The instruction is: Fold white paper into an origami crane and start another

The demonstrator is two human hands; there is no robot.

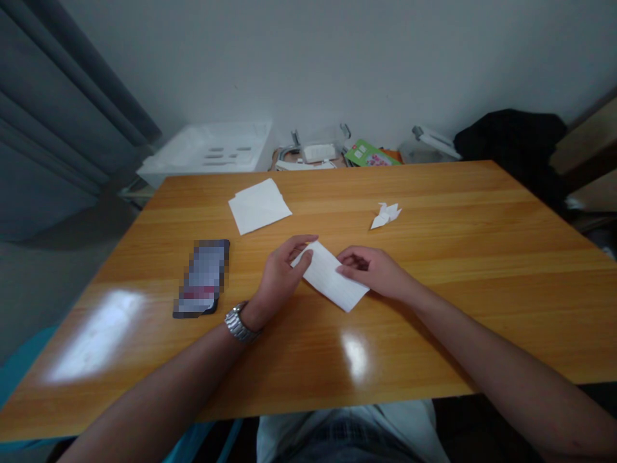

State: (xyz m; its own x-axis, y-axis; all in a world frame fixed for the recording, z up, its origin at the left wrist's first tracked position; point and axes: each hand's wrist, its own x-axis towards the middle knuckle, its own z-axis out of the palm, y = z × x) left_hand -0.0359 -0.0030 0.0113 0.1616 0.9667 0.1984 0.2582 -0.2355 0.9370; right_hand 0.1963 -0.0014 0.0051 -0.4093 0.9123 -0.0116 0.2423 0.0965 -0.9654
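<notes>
A folded white sheet of paper (334, 278), rectangular in outline, is held slantwise just over the wooden table between both hands. My left hand (284, 270), with a metal watch at the wrist, pinches its upper left end, thumb on top and fingers behind. At the right long edge, my right hand (371, 270) grips the paper between thumb and curled fingers; some fingertips are hidden. Beyond the right hand lies a white folded paper crane (386, 215). A small stack of white paper sheets (260, 207) rests flat, farther off to the left.
A phone (202, 280) with a blurred screen lies left of my left hand on the wooden table (482, 257). Behind the far edge are a white plastic tray (216, 148), a green booklet (371, 154) and a black cloth-like item (511, 141).
</notes>
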